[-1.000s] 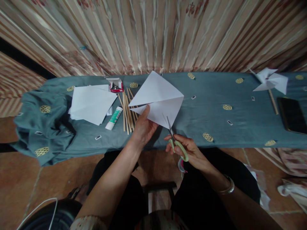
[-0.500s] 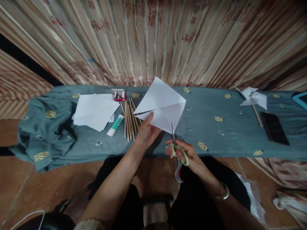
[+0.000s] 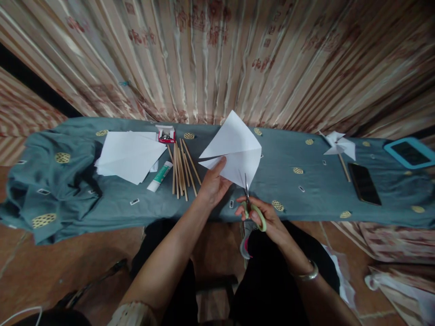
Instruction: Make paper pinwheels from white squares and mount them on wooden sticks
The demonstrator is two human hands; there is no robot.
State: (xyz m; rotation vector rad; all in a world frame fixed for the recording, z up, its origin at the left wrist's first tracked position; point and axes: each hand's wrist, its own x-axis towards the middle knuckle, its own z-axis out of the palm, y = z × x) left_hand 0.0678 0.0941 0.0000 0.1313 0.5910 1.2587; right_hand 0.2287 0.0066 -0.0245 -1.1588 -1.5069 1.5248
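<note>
Could read no word, brand or number for certain. Spotted red, character-like marks (image 3: 216, 31) on the curtain (image 3: 210, 77), too blurred to decipher. Found small black-and-white labels (image 3: 135, 201) here and there on the cloth (image 3: 282, 172), too tiny to make out. Saw pale print on the green band of the tube (image 3: 159, 176), equally illegible. Noticed faint white marking on the red box (image 3: 166, 134), likewise unreadable.

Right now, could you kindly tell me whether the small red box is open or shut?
The red box is open: its pale flap is raised, and shiny metal pieces show inside.
</note>
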